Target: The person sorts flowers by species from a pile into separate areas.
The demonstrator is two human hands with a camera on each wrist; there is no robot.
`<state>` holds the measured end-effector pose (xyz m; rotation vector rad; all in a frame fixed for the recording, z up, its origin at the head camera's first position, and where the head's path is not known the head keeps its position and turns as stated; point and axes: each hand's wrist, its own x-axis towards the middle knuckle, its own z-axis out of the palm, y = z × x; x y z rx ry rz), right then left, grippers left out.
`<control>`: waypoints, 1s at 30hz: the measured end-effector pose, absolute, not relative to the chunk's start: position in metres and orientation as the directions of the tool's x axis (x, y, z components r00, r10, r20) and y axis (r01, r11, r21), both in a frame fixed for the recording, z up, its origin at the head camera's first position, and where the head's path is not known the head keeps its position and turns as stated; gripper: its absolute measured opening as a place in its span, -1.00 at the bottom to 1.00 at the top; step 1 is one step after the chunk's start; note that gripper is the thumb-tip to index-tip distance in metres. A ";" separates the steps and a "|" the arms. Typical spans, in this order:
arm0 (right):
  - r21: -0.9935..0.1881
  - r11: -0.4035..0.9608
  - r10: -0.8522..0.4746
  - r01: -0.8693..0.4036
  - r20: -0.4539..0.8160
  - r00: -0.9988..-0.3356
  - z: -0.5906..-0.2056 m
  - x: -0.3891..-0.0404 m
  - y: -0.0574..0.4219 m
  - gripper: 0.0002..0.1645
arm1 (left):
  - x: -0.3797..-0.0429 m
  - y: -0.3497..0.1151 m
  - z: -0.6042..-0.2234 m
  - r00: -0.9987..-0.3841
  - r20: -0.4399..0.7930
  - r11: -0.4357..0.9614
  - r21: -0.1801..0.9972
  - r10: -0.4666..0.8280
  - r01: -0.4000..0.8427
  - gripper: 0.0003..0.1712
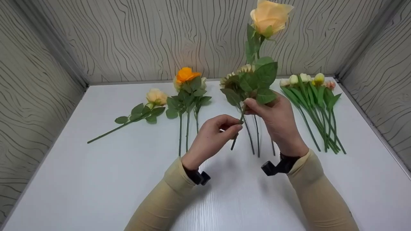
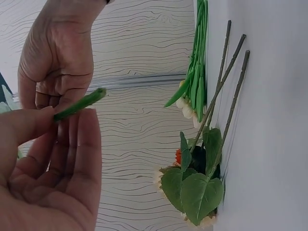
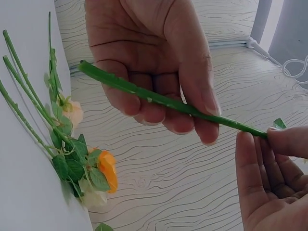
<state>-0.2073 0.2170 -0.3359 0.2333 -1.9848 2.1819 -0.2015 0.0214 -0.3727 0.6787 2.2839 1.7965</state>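
A peach rose [image 1: 269, 18] with green leaves is held up over the table between both hands. My right hand [image 1: 278, 120] pinches its stem just under the leaves. Lower on the same stem [image 3: 144, 94], my left hand [image 1: 214, 136] pinches it between thumb and fingertips, and the cut end sticks out below. In the left wrist view the stem end [image 2: 86, 102] points toward the camera. Behind the held rose lie several cream flowers [image 1: 229, 78] with dark stems, partly hidden by its leaves.
On the white table [image 1: 112, 179], a single peach rose [image 1: 156, 97] lies at the left. Next to it is a bunch of roses with an orange bloom [image 1: 187, 75]. Several tulips [image 1: 318, 96] lie at the right. Wood-grain panels [image 1: 144, 38] stand behind and at the sides.
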 end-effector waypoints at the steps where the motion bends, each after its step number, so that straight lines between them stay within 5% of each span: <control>1: -0.969 -0.085 0.024 -0.234 0.232 -0.972 -0.336 -0.207 0.216 -0.45 | -0.201 0.021 -0.373 -0.885 0.158 0.179 0.949 0.437 0.258 -0.80; 9: -0.975 -0.098 -0.068 -0.200 0.207 -0.976 -0.344 -0.213 0.214 -0.44 | -0.204 0.006 -0.378 -0.895 0.144 0.212 0.944 0.421 0.252 -0.81; 21: -0.977 0.001 -0.138 -0.213 0.211 -0.968 -0.352 -0.219 0.215 -0.49 | -0.243 -0.066 -0.406 -0.955 -0.117 0.547 0.836 0.271 0.052 -0.85; 30: -0.985 0.041 -0.171 -0.169 0.160 -0.972 -0.359 -0.222 0.207 -0.57 | -0.246 -0.069 -0.430 -0.945 -0.206 0.607 0.795 0.255 -0.010 -0.79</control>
